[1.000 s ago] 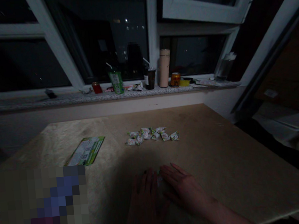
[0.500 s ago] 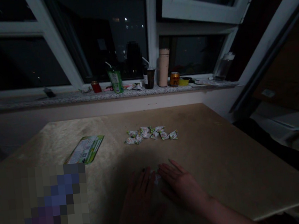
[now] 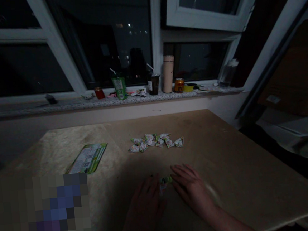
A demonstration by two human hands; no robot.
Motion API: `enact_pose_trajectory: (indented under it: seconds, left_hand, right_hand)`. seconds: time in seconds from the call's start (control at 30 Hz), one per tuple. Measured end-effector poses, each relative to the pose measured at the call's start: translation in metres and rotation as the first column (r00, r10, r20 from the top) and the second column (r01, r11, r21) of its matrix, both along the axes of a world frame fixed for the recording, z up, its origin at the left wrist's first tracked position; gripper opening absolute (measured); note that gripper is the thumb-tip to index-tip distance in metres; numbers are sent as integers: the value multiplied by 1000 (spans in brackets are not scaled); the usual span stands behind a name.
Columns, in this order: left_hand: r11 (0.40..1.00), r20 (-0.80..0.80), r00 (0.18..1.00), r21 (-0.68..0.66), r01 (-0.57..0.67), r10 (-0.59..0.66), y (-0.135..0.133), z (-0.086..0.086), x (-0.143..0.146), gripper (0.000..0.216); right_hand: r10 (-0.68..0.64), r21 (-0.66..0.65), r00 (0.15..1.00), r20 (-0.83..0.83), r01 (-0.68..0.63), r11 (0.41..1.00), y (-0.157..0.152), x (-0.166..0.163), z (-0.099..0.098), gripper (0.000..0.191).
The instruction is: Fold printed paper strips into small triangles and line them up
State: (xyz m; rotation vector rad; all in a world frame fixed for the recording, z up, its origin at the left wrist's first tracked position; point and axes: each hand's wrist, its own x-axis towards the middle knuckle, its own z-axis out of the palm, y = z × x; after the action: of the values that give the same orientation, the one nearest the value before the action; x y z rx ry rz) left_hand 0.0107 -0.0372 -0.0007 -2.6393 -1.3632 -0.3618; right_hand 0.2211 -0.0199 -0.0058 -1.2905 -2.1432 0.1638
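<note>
Grip unclear, too dim: left hand [image 3: 145, 202] and right hand [image 3: 191, 189] both touch one sachet [image 3: 165, 182] nearer me than the sachet pile [image 3: 156, 142]; likely mid-handling, firm pinch needed.

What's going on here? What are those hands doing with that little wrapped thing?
A person works at a wooden table in dim light. Their left hand and right hand lie flat on it, fingertips meeting at one small wrapped sweet between them. Farther out, a cluster of similar sweets lies in a loose row, and a flat green packet lies to its left. Cups and cans stand on the windowsill behind.
</note>
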Motion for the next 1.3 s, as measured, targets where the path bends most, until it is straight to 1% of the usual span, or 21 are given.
enact_pose_trajectory:
  seconds: [0.07, 0.13, 0.23, 0.3, 0.37, 0.4, 0.47, 0.5, 0.53, 0.63, 0.73, 0.8, 0.9, 1.0, 1.13, 1.3]
  left_hand:
    - [999, -35, 999, -51, 14, -16, 6, 4, 2, 32]
    - [996, -89, 994, -68, 53, -59, 12, 8, 2, 30]
    - [988, -147, 979, -72, 134, -143, 18, 15, -1, 30]
    - [975, -189, 957, -92, 204, -219, 21, 20, -3, 35]
    - [964, -213, 941, -112, 242, -261, 26, 24, -4, 42]
    - [955, -213, 933, -127, 269, -291, 29, 26, -4, 42]
    - [951, -190, 935, -142, 276, -300, 36, 28, -5, 38]
    - [949, -166, 940, -151, 276, -299, 40, 28, -5, 34]
    - [951, -136, 948, -156, 265, -287, 44, 28, -5, 30]
    - [964, -14, 976, -163, 210, -215, 52, 26, -7, 24]
    - [970, 113, 982, -173, 168, -150, 58, 23, -9, 26]
    - [972, 161, 980, -182, 149, -120, 61, 20, -10, 28]
    - [974, 185, 979, -189, 126, -91, 65, 16, -10, 30]
    - [976, 203, 977, -192, 105, -66, 68, 12, -10, 30]
    - [977, 213, 976, -194, 89, -47, 71, 8, -9, 29]
    - [981, 202, 978, -178, 80, -43, 72, 10, -9, 24]
  right_hand:
    - [-9, -6, 994, -109, 9, 1000, 4, 5, -1, 18]
    - [-36, -27, 977, -208, 31, 999, 8, 10, -2, 18]
    - [-112, -46, 952, -285, 103, 994, 12, 16, -2, 20]
    - [-155, -67, 945, -289, 142, 988, 14, 17, -2, 26]
    - [-154, -97, 951, -267, 132, 986, 15, 16, -1, 30]
    - [-134, -109, 960, -248, 110, 988, 15, 14, -1, 28]
    - [-83, -115, 975, -207, 60, 992, 15, 11, -2, 17]
    - [-62, -109, 980, -189, 42, 993, 15, 10, -2, 11]
    - [-44, -102, 984, -172, 27, 994, 16, 8, -3, 9]
    - [-11, -78, 991, -132, 0, 997, 16, 6, -4, 18]
    - [38, -28, 995, -97, -40, 999, 14, 5, 0, 22]
    - [93, 27, 993, -75, -92, 995, 12, 5, 3, 22]
    - [164, 111, 986, -44, -158, 981, 9, 4, 6, 20]
    - [199, 159, 980, 2, -197, 968, 8, 2, 5, 20]
    - [243, 176, 966, 88, -255, 951, 8, 1, -2, 26]
    - [218, 150, 965, 144, -239, 959, 8, -1, -8, 28]
